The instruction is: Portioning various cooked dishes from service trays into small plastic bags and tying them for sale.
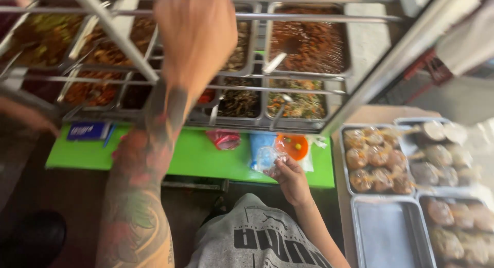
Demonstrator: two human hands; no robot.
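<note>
Upper centre of the frame, the left hand reaches forward over the metal frame bars of a food display. It is seen from behind and blurred, so whether its fingers are curled or spread cannot be told. Its forearm runs up from the lower left, nearly upright in the picture. A slanted bar passes just left of the wrist, running from the top down to the right.

Lower centre, the right hand grasps a clear plastic bag, fingers pinched on the bag's lower right edge. The bag sits just above and left of the hand, over the near edge of the green counter; its long axis seems to tilt up to the left, though blur hides its mouth.

Just beside the bag are an orange plastic bag and a blue packet; a red bag lies a little farther left. A blue box rests at the counter's left end, with bare green surface between it and the red bag.

Behind the bars, steel trays of cooked dishes fill the upper frame. At the right, trays of bagged food stand near the hand, and an empty steel tray sits below them.
</note>
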